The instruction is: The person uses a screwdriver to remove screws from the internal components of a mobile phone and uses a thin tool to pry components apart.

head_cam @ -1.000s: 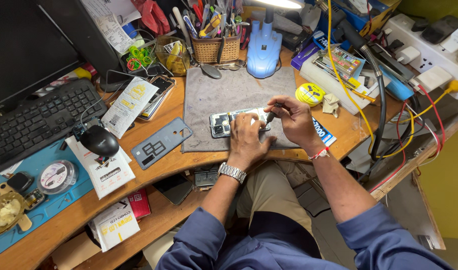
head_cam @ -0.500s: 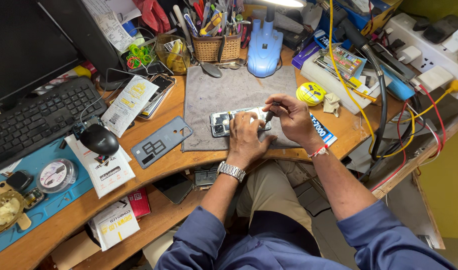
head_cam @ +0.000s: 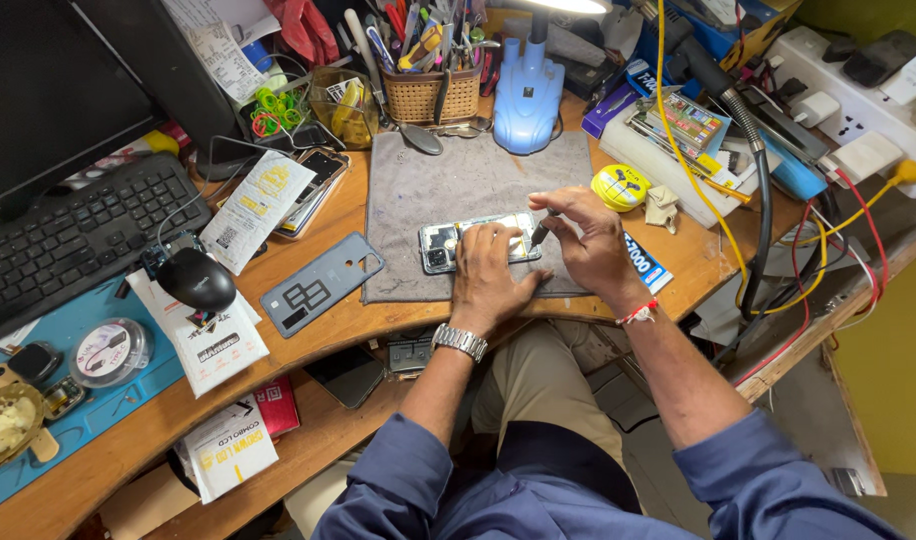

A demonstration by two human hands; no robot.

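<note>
An opened smartphone (head_cam: 440, 243) lies face down on a grey work mat (head_cam: 448, 185), its insides exposed. My left hand (head_cam: 490, 272) presses flat on the phone's middle and holds it still. My right hand (head_cam: 590, 243) grips a small dark screwdriver (head_cam: 541, 230) whose tip points down at the phone's right end. The phone's grey back cover (head_cam: 321, 283) rests on the wooden desk (head_cam: 698, 262) just left of the mat.
A blue desk lamp (head_cam: 526, 92) and a wicker basket of tools (head_cam: 442, 92) stand behind the mat. A yellow tape roll (head_cam: 619, 186) lies to the right. Keyboard (head_cam: 73, 243), mouse (head_cam: 196, 278), papers, cables and a power strip (head_cam: 858, 95) crowd the sides.
My right hand has shifted slightly along the phone's right end with the screwdriver. My left hand stays pressed on the phone.
</note>
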